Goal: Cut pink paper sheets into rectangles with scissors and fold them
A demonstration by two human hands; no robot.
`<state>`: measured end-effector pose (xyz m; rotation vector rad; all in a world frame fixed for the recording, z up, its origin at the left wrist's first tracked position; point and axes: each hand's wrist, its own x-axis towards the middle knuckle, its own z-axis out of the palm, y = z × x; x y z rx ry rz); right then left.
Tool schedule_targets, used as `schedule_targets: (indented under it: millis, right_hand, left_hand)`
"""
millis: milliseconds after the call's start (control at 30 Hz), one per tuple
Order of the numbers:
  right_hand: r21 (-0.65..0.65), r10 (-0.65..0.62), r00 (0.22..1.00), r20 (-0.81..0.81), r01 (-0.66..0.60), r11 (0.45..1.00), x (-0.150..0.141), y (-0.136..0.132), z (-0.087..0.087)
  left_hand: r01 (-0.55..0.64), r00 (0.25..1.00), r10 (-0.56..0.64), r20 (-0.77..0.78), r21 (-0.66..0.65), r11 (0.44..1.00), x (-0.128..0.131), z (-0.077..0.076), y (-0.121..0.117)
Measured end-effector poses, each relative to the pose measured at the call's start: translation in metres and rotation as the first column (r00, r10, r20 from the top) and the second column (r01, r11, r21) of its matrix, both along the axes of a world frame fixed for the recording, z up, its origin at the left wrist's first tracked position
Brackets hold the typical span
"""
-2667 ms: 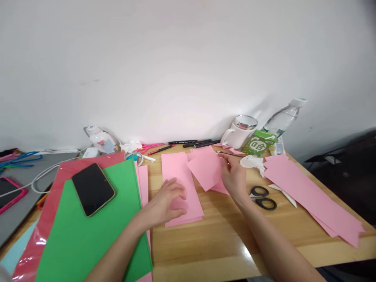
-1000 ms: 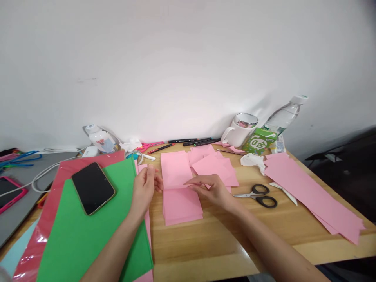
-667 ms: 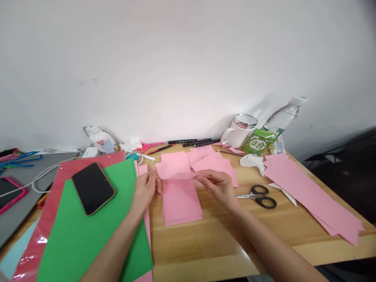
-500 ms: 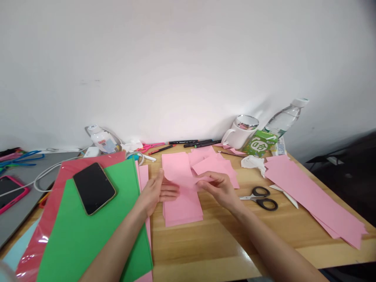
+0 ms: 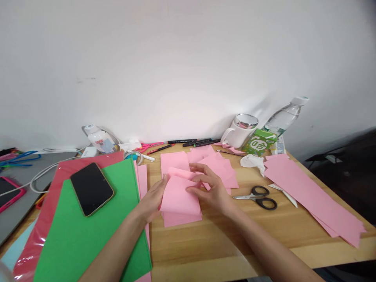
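Note:
A piece of pink paper (image 5: 179, 197), bent over on itself, is held between my two hands above a stack of pink paper strips (image 5: 175, 158). My left hand (image 5: 153, 197) grips its left edge, thumb on top and the other fingers hidden behind it. On the right side, my right hand (image 5: 210, 187) has the paper between thumb and fingers, with some fingers at the raised upper layer. Smaller pink pieces (image 5: 220, 168) lie behind my right hand. Black-handled scissors (image 5: 255, 196) rest to its right, blades slightly apart and pointing left.
Green sheets (image 5: 88, 239) on the left carry a phone (image 5: 92, 189). Long pink strips (image 5: 314, 199) lie at the right. Along the wall are a white mug (image 5: 236, 135), a green box (image 5: 260, 143), a leaning water bottle (image 5: 283, 117), a small bottle (image 5: 101, 139) and several pens (image 5: 202, 143).
The pink paper, held nearly edge-on before, now shows its broad face bent over toward me. My right hand has shifted left, nearer my left hand, and my left fingers have gone behind the paper.

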<state>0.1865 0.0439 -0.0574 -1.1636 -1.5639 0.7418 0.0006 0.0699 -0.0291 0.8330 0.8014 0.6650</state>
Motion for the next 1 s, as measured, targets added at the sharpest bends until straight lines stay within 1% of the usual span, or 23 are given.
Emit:
schedule_targets:
  millis: [100, 167, 200, 267, 333, 400, 467, 533, 633, 767, 867, 1000]
  right_hand:
    - [-0.174, -0.040, 0.998, -0.052, 0.031, 0.984, 0.000, 0.001, -0.005]
    - [-0.224, -0.082, 0.993, -0.083, 0.061, 0.973, -0.001, 0.001, -0.007]
    - [-0.224, -0.086, 0.992, -0.093, 0.064, 0.972, -0.001, 0.001, -0.007]
    - [-0.202, -0.076, 0.992, -0.099, 0.055, 0.978, 0.000, 0.001, -0.007]
    - [-0.181, -0.040, 0.996, -0.074, 0.026, 0.983, 0.002, 0.001, -0.006]
    - [-0.167, 0.010, 0.999, -0.037, -0.016, 0.986, 0.004, 0.001, -0.003]
    - [-0.174, 0.048, 0.999, 0.005, -0.047, 0.984, 0.005, 0.001, -0.001]
    - [-0.212, 0.080, 0.996, 0.040, -0.070, 0.975, 0.007, 0.002, 0.002]
    - [-0.268, 0.094, 0.995, 0.035, -0.081, 0.960, 0.008, 0.003, 0.002]
    - [-0.262, 0.061, 0.998, -0.016, -0.063, 0.963, 0.008, 0.004, 0.002]
    - [-0.250, 0.077, 0.996, -0.037, -0.084, 0.965, 0.008, 0.004, 0.002]
    - [-0.252, 0.075, 0.996, -0.038, -0.082, 0.964, 0.008, 0.003, 0.001]
  left_hand:
    - [0.081, 0.997, -0.082, 0.012, 0.067, 0.994, 0.000, 0.002, 0.001]
    - [0.108, 0.994, -0.106, -0.022, 0.147, 0.983, -0.002, 0.001, 0.003]
    - [0.101, 0.994, -0.091, -0.063, 0.185, 0.978, -0.002, 0.000, 0.005]
    - [0.056, 0.986, -0.017, -0.165, 0.235, 0.970, -0.003, -0.005, 0.007]
    - [0.006, 0.970, 0.054, -0.238, 0.246, 0.969, -0.004, -0.010, 0.009]
    - [-0.018, 0.959, 0.085, -0.270, 0.243, 0.970, -0.005, -0.013, 0.010]
    - [-0.010, 0.954, 0.080, -0.290, 0.238, 0.971, -0.005, -0.015, 0.010]
    - [0.006, 0.949, 0.067, -0.308, 0.230, 0.973, -0.005, -0.014, 0.009]
    - [0.013, 0.953, 0.061, -0.297, 0.240, 0.971, -0.004, -0.010, 0.009]
    - [-0.003, 0.968, 0.070, -0.242, 0.267, 0.964, -0.004, -0.006, 0.008]
    - [-0.012, 0.960, 0.084, -0.268, 0.258, 0.966, -0.005, -0.007, 0.008]
    - [0.007, 0.950, 0.075, -0.302, 0.264, 0.965, -0.004, -0.007, 0.007]
